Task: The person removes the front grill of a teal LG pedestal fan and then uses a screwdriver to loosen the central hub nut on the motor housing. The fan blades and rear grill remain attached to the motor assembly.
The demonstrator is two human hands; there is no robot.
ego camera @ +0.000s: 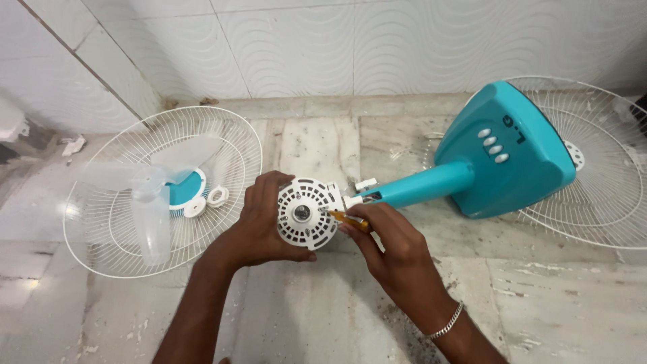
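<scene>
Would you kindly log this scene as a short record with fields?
Left hand: grips the white motor housing.
Right hand: holds a yellow-handled screwdriver, tip at the housing.
Fan body: teal base and neck, lying on its side.
Left of hands: wire grille holding clear blades.
Surface: marble floor.

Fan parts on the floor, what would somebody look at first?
Most eyes would go to the bright teal fan stand lying on its side at the right, its neck reaching toward the middle. There the left hand grips the round white motor housing while the right hand holds a yellow-handled screwdriver to it. At the left, a white wire guard lies flat with the clear fan blade on it.
</scene>
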